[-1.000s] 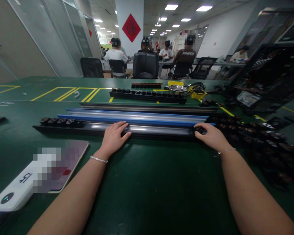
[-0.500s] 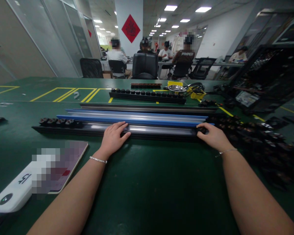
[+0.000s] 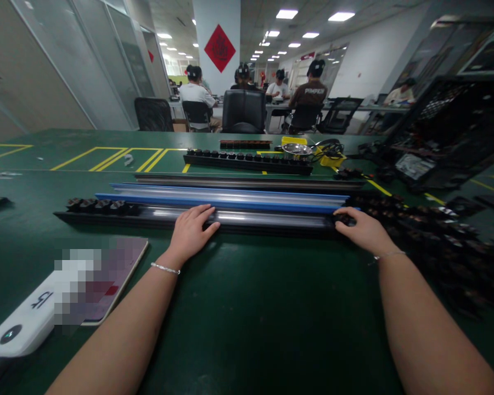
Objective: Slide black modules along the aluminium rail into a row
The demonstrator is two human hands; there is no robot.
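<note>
A long black channel rail (image 3: 255, 219) lies crosswise in front of me on the green table. My left hand (image 3: 191, 233) reaches over its middle, fingers at the far edge and thumb toward the near side, gripping it. At the rail's right end, my right hand (image 3: 364, 227) pinches a small black part (image 3: 346, 219), mostly covered by the fingers. Several similar black parts (image 3: 101, 205) sit in a row at the rail's left end. Directly behind it lies a blue-edged rail (image 3: 230, 196), with another dark rail (image 3: 251, 182) farther back.
A heap of black parts (image 3: 440, 241) spreads on the right. Farther back stand a filled black strip (image 3: 247, 162), a metal dish (image 3: 297, 148) and yellow bins (image 3: 333, 159). A phone (image 3: 127, 269) and a white device (image 3: 24, 318) lie at left. People (image 3: 197, 93) sit beyond the table.
My right hand has shifted slightly right along the rail's end, with the small black part still between its fingers. My left hand stays in place.
</note>
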